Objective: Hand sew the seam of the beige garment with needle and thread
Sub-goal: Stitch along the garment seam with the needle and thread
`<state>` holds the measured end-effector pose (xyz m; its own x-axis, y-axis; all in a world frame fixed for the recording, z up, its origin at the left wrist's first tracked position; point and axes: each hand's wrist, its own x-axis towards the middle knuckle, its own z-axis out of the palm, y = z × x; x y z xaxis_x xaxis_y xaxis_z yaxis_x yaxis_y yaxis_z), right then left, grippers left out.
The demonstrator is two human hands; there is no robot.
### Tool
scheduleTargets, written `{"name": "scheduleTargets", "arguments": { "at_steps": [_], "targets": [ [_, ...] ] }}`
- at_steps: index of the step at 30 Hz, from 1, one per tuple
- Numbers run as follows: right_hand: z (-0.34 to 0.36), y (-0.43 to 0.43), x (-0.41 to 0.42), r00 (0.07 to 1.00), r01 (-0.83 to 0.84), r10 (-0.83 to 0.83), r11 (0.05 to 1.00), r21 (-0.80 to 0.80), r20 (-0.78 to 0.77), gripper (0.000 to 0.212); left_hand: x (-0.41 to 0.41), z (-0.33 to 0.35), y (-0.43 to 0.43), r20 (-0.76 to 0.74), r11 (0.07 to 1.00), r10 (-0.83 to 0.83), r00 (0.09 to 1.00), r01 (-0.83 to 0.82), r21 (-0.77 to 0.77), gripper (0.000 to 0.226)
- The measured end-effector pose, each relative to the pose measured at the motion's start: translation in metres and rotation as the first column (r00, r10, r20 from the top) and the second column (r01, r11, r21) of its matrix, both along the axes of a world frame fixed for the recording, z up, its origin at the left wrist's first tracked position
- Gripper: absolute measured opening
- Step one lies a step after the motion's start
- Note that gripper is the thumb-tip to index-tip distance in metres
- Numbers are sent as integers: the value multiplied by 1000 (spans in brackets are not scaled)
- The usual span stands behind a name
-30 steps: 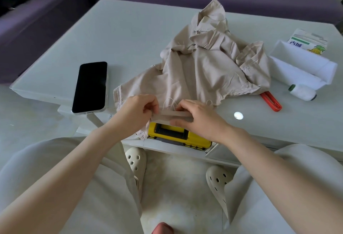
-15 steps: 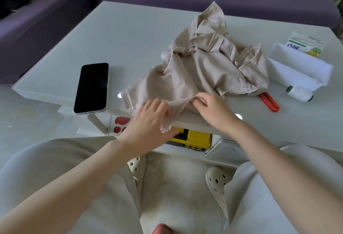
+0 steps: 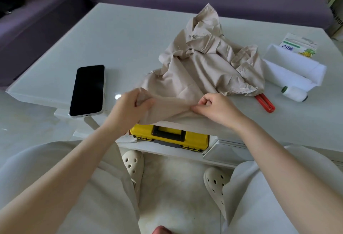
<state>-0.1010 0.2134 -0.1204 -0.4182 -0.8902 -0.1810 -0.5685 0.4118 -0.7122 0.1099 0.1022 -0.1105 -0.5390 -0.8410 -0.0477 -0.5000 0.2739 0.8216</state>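
Beige garment (image 3: 204,66) lies crumpled at the counter's (image 3: 120,38) near edge. My left hand (image 3: 132,106) and right hand (image 3: 216,108) stretch its near fold taut, fingers (image 3: 205,102) pinching cloth. Soft, light, limp: likely best pinched close along that edge.

left grip (image 3: 130,106) curled closed, right grip (image 3: 216,106) pinching, both level

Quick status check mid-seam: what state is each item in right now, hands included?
beige garment: crumpled on the table, near edge stretched between both hands.
left hand: grips the garment edge.
right hand: fingers pinch the garment edge.
phone: face up, screen dark.
thread spool: lying on its side.
red tool: partly under the garment.
yellow case: shut, on the lower shelf.
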Motion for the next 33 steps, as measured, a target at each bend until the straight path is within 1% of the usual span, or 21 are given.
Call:
{"name": "scheduleTargets", "arguments": {
  "at_steps": [2, 4, 6, 7, 9, 11, 13, 15, 16, 19, 20, 27, 30, 33],
  "targets": [
    [0, 1, -1, 1000, 28, -27, 1000, -9, 11, 24, 1, 0, -5, 81, 998, 48, 996, -44, -53, 21],
    [0, -1, 1, 999, 42, -42, 997, -61, 1, 22, 0, -4, -7, 133, 990, 72, 989, -54, -129, 14],
    [2, -3, 2, 999, 38, -38, 993, -111, 6, 25, -1, -8, -6, 176, 968, 88, 980, -43, -245, 17],
    [3, -5, 2, 999, 38, -36, 989, -140, 18, 28, -1, -9, -6, 192, 938, 88, 977, -17, -346, 22],
    [5, -6, 1, 999, 35, -30, 982, -186, 30, 31, -4, -7, -3, 186, 837, 48, 981, 62, -544, 27],
    [7, -5, 1, 1000, 3, 1, 979, -206, 17, 30, -6, -5, 2, 184, 755, -63, 981, 167, -634, 23],
    [9, -3, 3, 998, -50, 54, 980, -191, 14, 27, -9, -5, 7, 217, 724, -180, 960, 278, -631, 14],
    [7, -2, 6, 994, -103, 106, 982, -156, 8, 26, -11, -10, 9, 252, 725, -238, 938, 344, -596, 9],
    [6, -2, 7, 992, -122, 122, 983, -140, -5, 22, -13, -13, 9, 271, 730, -243, 931, 360, -581, 8],
    [2, -1, 9, 988, -152, 149, 983, -104, -38, 5, -14, -18, 5, 320, 761, -218, 922, 366, -536, 18],
    [0, -1, 9, 986, -166, 162, 982, -96, -42, 4, -14, -19, 4, 329, 762, -213, 920, 368, -533, 19],
    [1, -1, 8, 975, -215, 215, 977, 3, -47, 14, -9, -17, 1, 383, 763, -251, 889, 425, -487, 12],
    [2, 0, 7, 971, -236, 237, 971, 37, -43, 17, -6, -13, 2, 403, 742, -286, 869, 467, -481, 12],
    [1, -1, 7, 972, -227, 228, 974, 18, -50, 18, -7, -10, 2, 347, 741, -286, 893, 435, -511, 10]
  ]
}}
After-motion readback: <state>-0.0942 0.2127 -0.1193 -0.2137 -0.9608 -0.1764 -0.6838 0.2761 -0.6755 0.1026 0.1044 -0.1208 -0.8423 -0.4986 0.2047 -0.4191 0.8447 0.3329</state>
